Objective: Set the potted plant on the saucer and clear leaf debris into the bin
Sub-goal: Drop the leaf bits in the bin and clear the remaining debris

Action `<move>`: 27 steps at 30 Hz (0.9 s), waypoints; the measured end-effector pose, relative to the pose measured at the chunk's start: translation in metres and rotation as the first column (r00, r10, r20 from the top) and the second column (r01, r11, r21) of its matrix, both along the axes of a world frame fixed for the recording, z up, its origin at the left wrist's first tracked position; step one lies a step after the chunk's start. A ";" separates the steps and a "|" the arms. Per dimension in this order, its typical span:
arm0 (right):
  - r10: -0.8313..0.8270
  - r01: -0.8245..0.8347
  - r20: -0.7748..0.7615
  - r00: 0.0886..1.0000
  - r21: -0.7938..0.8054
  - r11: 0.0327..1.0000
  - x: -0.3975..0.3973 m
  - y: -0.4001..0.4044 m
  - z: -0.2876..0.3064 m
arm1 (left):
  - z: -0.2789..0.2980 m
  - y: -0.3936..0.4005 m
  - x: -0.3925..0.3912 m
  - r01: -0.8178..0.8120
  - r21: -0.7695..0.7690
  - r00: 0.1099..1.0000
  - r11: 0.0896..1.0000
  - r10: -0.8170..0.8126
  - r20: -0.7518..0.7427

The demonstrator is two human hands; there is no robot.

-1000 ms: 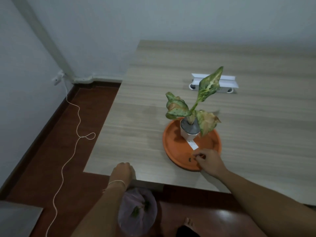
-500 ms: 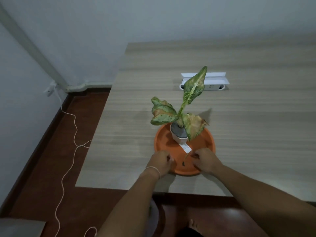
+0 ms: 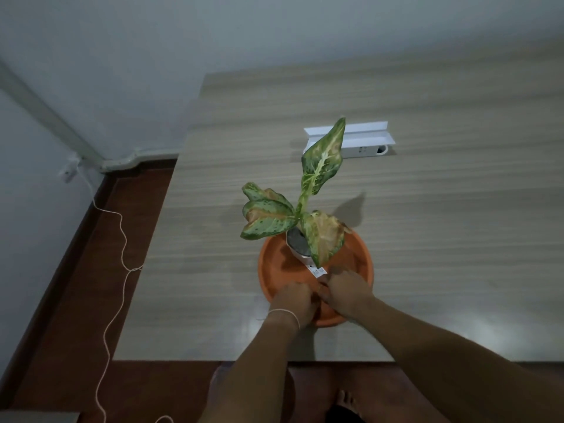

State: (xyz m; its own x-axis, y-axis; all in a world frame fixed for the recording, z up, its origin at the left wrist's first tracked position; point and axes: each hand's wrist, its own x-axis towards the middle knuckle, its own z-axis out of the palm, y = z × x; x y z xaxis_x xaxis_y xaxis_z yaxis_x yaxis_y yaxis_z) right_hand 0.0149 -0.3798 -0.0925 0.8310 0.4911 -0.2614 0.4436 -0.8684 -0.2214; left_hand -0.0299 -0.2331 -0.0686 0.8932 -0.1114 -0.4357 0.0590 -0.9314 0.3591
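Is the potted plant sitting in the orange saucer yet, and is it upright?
Yes. The potted plant stands upright inside the saucer, toward its far side.

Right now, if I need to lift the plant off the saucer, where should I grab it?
Probably grip the small white pot by its sides, coming from the near left. The big drooping leaf covers its right front, and the thin stem looks too weak to lift by.
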 end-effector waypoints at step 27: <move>-0.010 0.005 0.049 0.999 0.103 0.995 0.010 -0.005 0.008 | -0.004 0.070 -0.011 -0.599 -0.426 0.762 0.678 0.647 -0.042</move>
State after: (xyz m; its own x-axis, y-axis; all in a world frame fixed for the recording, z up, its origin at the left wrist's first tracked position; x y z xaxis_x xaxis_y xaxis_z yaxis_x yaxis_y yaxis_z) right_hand 0.0250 -0.3852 -0.0845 0.8453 0.5072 -0.1681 0.4501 -0.8454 -0.2877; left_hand -0.0413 -0.1626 -0.0723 0.8545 0.3497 -0.3841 0.5145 -0.4677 0.7187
